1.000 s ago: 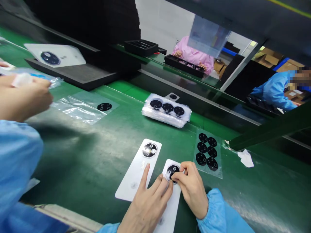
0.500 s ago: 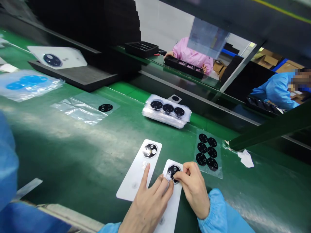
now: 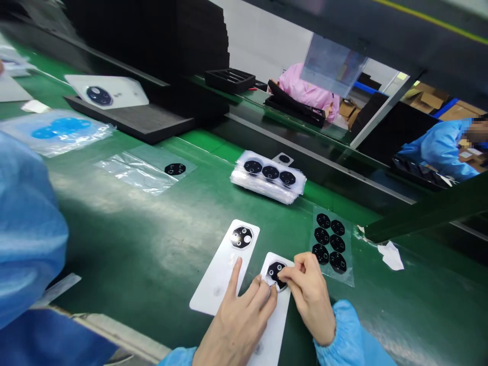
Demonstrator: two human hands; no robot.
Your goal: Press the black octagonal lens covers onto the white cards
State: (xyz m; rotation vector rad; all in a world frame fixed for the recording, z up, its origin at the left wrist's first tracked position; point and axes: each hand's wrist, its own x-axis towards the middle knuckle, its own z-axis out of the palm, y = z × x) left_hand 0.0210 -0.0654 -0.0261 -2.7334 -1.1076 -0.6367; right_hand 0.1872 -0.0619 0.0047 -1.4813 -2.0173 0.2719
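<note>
Two white phone-shaped panels lie on the green table. The left panel (image 3: pixel 223 272) has a black camera disc (image 3: pixel 241 237) at its top. My left hand (image 3: pixel 244 315) lies over both panels, index finger stretched onto the left one, other fingertips at the lower edge of the camera disc (image 3: pixel 275 273) on the right panel (image 3: pixel 277 325). My right hand (image 3: pixel 310 295) pinches at that disc's right side; whatever is between thumb and finger is too small to make out. A clear sheet (image 3: pixel 347 277) with several black octagonal stickers lies to the right.
A stack of clear sheets (image 3: pixel 267 189) stands behind the panels. At the left are plastic bags (image 3: pixel 131 173), a black foam tray (image 3: pixel 152 122) holding a white panel, and a blue sleeve (image 3: pixel 30 229). A green post (image 3: pixel 430 203) rises at the right; people sit beyond.
The view has shifted slightly, so table items sit further right. My hands keep nearly the same pose at the right panel. The blue sleeve at the left reaches further in; the pink-clothed person's black tray has tilted.
</note>
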